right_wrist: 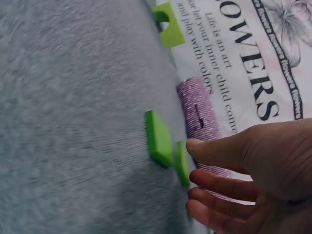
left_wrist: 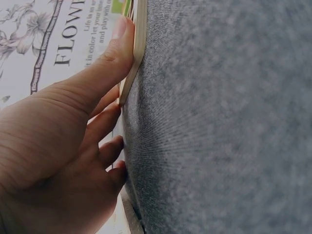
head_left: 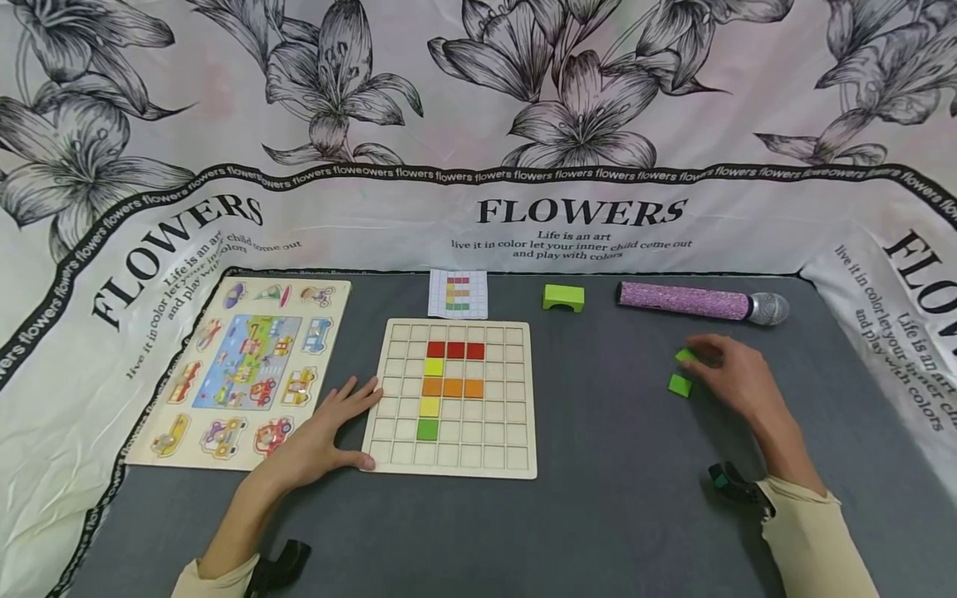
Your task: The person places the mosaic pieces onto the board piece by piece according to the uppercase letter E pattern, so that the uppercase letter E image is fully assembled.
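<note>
A wooden grid board (head_left: 508, 448) lies mid-table with rows of red tiles (head_left: 455, 350) and orange tiles (head_left: 453, 388), two yellow tiles (head_left: 429, 407) and one green tile (head_left: 428, 429) in its squares. My left hand (head_left: 314, 440) rests at its left edge, fingers spread, with the thumb against the board's edge (left_wrist: 139, 44) in the left wrist view. Over to the right, two loose green tiles (head_left: 679, 384) lie on the cloth. My right hand (head_left: 736, 378) has thumb and fingers apart at the farther green tile (right_wrist: 182, 163); whether they touch it is unclear.
A small pattern card (head_left: 458, 295) lies behind the board. A green arch block (head_left: 563, 297) and a glittery pink microphone (head_left: 695, 302) lie at the back. The picture puzzle board (head_left: 314, 299) is on the left. A flower-print cloth (head_left: 374, 224) rises behind the table.
</note>
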Available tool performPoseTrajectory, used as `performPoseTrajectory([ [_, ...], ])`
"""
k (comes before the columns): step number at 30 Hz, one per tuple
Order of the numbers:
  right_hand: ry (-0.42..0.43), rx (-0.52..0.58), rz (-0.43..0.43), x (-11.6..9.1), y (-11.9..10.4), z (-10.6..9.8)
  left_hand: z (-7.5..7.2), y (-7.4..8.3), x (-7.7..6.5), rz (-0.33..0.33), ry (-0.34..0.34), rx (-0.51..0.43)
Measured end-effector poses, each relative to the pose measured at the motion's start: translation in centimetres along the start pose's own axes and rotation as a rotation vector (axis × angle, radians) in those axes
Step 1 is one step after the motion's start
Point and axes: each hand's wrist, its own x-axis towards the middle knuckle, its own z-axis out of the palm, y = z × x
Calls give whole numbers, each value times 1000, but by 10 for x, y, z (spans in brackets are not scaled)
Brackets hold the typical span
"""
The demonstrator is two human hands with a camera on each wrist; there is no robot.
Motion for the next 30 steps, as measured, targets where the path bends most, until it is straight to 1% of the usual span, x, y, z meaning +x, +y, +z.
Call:
performPoseTrajectory([
  [6, 85, 30, -6, -1, 6, 6, -1, 1, 0, 10, -1, -2],
  [13, 91, 48, 3, 2, 7, 11, -1, 1, -1, 12, 0, -6],
  [18, 131, 67, 5, 5, 3, 14, -1, 1, -2, 15, 1, -5],
  [21, 137, 114, -5, 9, -9, 18, -2, 0, -2, 17, 3, 1],
  [24, 120, 174, -48, 13, -30, 26, -2, 0, -2, 24, 3, -1],
  [28, 95, 235, -115, 22, -59, 45, -1, 0, -1, 24, 4, -8],
  [30, 80, 263, -135, 25, -73, 55, 0, 0, -1, 23, 5, -7],
])
